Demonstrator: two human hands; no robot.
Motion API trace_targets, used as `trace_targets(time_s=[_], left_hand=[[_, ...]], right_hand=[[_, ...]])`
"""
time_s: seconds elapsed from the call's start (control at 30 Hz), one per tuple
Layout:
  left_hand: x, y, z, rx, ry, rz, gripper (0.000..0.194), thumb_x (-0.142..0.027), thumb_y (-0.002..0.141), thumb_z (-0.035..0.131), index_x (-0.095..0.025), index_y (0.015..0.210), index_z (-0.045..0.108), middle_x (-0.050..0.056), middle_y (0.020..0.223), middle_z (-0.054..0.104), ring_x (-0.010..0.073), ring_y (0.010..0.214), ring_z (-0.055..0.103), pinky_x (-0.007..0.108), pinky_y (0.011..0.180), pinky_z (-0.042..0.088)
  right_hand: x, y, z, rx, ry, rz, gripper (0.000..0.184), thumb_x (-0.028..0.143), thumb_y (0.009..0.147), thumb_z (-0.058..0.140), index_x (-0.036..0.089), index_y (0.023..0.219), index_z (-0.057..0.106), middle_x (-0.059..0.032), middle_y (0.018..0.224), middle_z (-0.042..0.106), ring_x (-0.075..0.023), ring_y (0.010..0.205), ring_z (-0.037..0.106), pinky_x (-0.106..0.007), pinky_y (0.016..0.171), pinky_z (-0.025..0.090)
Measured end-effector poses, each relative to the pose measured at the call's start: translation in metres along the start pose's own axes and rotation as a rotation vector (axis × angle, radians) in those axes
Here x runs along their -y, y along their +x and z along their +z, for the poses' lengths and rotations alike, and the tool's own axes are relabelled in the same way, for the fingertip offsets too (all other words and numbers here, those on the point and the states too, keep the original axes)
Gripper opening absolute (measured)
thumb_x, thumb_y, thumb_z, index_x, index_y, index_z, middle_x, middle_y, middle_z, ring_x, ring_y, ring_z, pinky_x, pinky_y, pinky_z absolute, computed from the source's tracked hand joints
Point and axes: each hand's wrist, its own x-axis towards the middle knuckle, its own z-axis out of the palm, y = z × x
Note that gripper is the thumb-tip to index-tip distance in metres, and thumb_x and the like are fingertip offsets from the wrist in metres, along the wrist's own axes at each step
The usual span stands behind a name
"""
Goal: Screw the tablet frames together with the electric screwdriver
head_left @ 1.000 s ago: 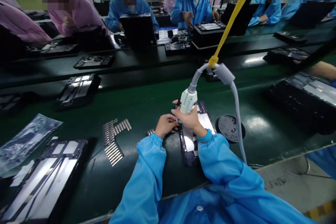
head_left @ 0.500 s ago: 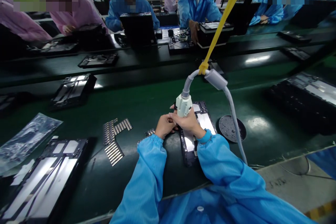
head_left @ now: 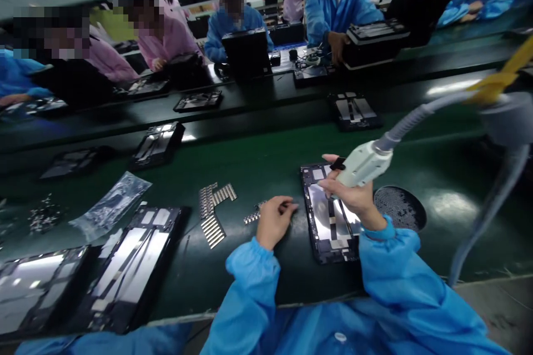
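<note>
Our right hand (head_left: 353,194) grips the tool (head_left: 363,165), its cord (head_left: 406,123) slung presumably to spare us weight, above the device (head_left: 320,211) on the bench (head_left: 250,150); whether our curled left hand (head_left: 275,219) holds anything, we cannot tell

The table (head_left: 258,150) is dark green and shiny. Right of the middle of the frame, an open black panel (head_left: 323,219) with silver sheets lies on it. To the right of that is a round dish (head_left: 400,208). Near the middle is a little bunch of small bits (head_left: 252,217). More to the left are rows of metal strips (head_left: 212,232), then a clear plastic bag (head_left: 112,205). A long dark panel (head_left: 133,258) lies at the lower left, and a heap of tiny pieces (head_left: 44,216) sits near the left edge.
</note>
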Motion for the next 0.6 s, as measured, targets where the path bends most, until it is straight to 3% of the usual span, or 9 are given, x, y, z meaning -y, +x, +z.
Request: trace_targets(time_s=[0.07,0.13,0.2,0.27,0.33,0.47,0.53,0.6], left_hand=[[0.013,-0.009,-0.027,-0.198,0.193,0.071,0.021,-0.031,0.079,0.063,-0.018,0.095,0.07,0.006,0.093,0.067,0.0163,0.071,0.059,0.032,0.076,0.052],[0.03,-0.01,-0.051,-0.341,0.432,0.098,0.035,-0.042,0.078,0.063,-0.019,0.103,0.069,0.008,0.1,0.066,0.0158,0.063,0.056,0.033,0.068,0.051],[0.048,-0.006,-0.063,-0.31,0.528,0.158,0.037,-0.047,0.076,0.062,-0.019,0.099,0.07,0.008,0.102,0.065,0.0147,0.058,0.056,0.032,0.062,0.05],[0.063,-0.001,-0.064,-0.306,0.566,0.283,0.034,-0.049,0.08,0.056,-0.019,0.087,0.071,0.006,0.098,0.067,0.0153,0.06,0.058,0.031,0.061,0.05],[0.072,-0.001,-0.059,-0.385,0.613,0.438,0.032,-0.047,0.084,0.054,-0.019,0.081,0.07,0.006,0.094,0.069,0.0185,0.069,0.063,0.032,0.065,0.051],[0.071,-0.012,-0.052,-0.509,0.691,0.693,0.018,-0.034,0.084,0.061,-0.019,0.082,0.07,0.008,0.092,0.072,0.0237,0.081,0.065,0.036,0.075,0.05],[0.065,-0.016,-0.049,-0.491,0.64,0.745,0.014,-0.03,0.082,0.064,-0.019,0.085,0.07,0.009,0.091,0.072,0.0241,0.08,0.066,0.037,0.077,0.05],[0.059,-0.018,-0.042,-0.432,0.515,0.687,0.015,-0.029,0.08,0.066,-0.019,0.09,0.071,0.009,0.091,0.072,0.0236,0.08,0.066,0.037,0.077,0.05]], right_hand=[[0.006,-0.004,-0.028,-0.006,-0.042,0.012,0.034,0.027,0.063,0.082,0.019,0.091,0.064,0.0062,0.051,0.057,-0.0113,0.041,0.053,-0.027,0.044,0.049],[0.009,-0.008,-0.056,-0.062,-0.064,0.019,0.028,0.027,0.065,0.081,0.019,0.085,0.063,0.0059,0.05,0.057,-0.011,0.04,0.053,-0.026,0.042,0.048],[0.01,-0.01,-0.081,-0.138,-0.059,0.02,0.027,0.027,0.065,0.081,0.019,0.082,0.062,0.0063,0.048,0.056,-0.0108,0.038,0.051,-0.026,0.039,0.046],[0.009,-0.011,-0.102,-0.21,-0.049,0.001,0.028,0.028,0.064,0.081,0.019,0.081,0.061,0.0072,0.046,0.054,-0.0107,0.036,0.05,-0.025,0.038,0.044],[0.007,-0.011,-0.12,-0.267,-0.042,-0.034,0.027,0.027,0.064,0.08,0.019,0.081,0.06,0.0077,0.044,0.053,-0.0103,0.035,0.049,-0.025,0.038,0.044],[-0.001,-0.016,-0.138,-0.364,-0.007,-0.077,0.024,0.024,0.065,0.078,0.019,0.08,0.06,0.008,0.044,0.054,-0.0099,0.035,0.049,-0.025,0.04,0.044],[-0.005,-0.019,-0.139,-0.401,-0.005,-0.074,0.023,0.024,0.064,0.077,0.019,0.079,0.06,0.0079,0.044,0.053,-0.0101,0.035,0.049,-0.025,0.04,0.044],[-0.009,-0.021,-0.136,-0.413,-0.014,-0.044,0.024,0.025,0.063,0.077,0.019,0.081,0.062,0.0072,0.044,0.055,-0.0105,0.036,0.049,-0.026,0.041,0.044]])
